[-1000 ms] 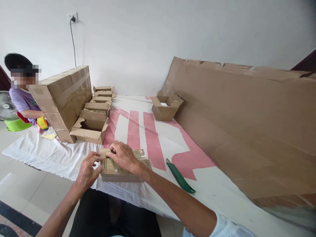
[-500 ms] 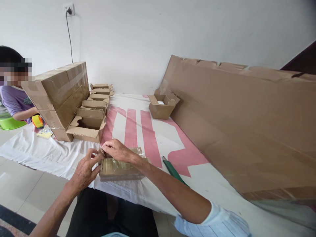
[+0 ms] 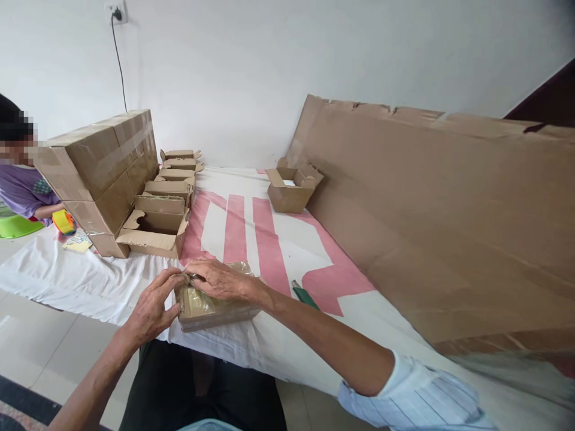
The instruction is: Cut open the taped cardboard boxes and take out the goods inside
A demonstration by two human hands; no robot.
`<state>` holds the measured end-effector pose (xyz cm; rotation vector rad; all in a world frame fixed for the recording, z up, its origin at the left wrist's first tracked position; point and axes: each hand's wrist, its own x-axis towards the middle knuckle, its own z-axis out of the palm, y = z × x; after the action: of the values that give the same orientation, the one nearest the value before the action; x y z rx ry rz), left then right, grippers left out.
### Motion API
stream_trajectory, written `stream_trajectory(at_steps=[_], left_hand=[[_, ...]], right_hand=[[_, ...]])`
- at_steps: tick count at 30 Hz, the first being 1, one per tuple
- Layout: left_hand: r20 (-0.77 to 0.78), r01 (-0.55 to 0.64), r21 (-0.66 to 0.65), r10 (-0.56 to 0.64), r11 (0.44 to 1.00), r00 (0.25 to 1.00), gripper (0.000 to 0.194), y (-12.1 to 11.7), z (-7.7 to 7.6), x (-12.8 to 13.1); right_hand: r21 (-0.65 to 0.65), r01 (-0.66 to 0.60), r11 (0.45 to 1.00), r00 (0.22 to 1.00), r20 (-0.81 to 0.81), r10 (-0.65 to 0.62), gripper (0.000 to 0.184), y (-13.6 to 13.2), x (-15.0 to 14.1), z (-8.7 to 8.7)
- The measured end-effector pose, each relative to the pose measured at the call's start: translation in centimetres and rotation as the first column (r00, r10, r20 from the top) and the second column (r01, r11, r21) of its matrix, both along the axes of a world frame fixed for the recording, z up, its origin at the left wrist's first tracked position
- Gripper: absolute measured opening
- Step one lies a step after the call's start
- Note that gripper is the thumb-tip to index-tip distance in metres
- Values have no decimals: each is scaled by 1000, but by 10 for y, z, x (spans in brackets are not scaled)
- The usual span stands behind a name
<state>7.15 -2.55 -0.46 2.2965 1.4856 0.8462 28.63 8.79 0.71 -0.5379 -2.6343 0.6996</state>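
A small cardboard box (image 3: 211,311) wrapped in clear tape lies on the white and pink sheet (image 3: 251,239) near its front edge. My left hand (image 3: 153,308) rests against the box's left end, thumb and fingers pinched at its top corner. My right hand (image 3: 220,280) lies over the top of the box, fingers curled and meeting the left hand's fingertips at that corner. What the fingertips pinch there is too small to name.
A green-handled tool (image 3: 305,296) lies right of the box, partly behind my right forearm. Several open cartons (image 3: 155,230) stand in a row beside stacked taped boxes (image 3: 99,161). One open carton (image 3: 290,188) sits by a large cardboard sheet (image 3: 440,221). Another person (image 3: 22,185) sits at far left.
Both hands stayed at the box's left top corner. The raised flap or tape end seen earlier is now pressed down, and my right hand lies flatter on the box.
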Motion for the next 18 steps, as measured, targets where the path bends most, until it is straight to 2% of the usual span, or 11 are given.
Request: stream_trajectory(at_steps=[4, 8, 10, 12, 13, 15, 17, 18], left_hand=[[-147, 44, -22, -47, 999, 988, 50, 6, 8, -1], [-247, 38, -43, -48, 998, 968, 42, 11, 17, 0], [-253, 14, -64, -30, 998, 967, 45, 12, 19, -1], [-242, -11, -96, -12, 995, 970, 47, 14, 17, -4], [-226, -19, -111, -6, 994, 974, 47, 14, 14, -6], [-172, -23, -132, 0, 991, 985, 47, 16, 8, -8], [-98, -16, -143, 1, 990, 995, 47, 18, 2, -8], [-61, -6, -149, -3, 989, 998, 46, 18, 0, -7]], right_hand=[[1, 88, 996, 995, 48, -88, 14, -13, 13, -6], [-9, 162, 987, 983, 84, -160, 34, -18, 29, -7], [-7, 204, 979, 977, 63, -204, 36, -14, 45, -10], [11, 324, 946, 946, 1, -324, 32, -8, 72, -17], [24, 413, 910, 910, -30, -413, 30, -5, 90, -24], [71, 633, 771, 774, -31, -633, 28, -2, 133, -44], [128, 765, 631, 620, 116, -776, 25, -6, 177, -69], [142, 799, 585, 549, 227, -804, 22, -10, 197, -82]])
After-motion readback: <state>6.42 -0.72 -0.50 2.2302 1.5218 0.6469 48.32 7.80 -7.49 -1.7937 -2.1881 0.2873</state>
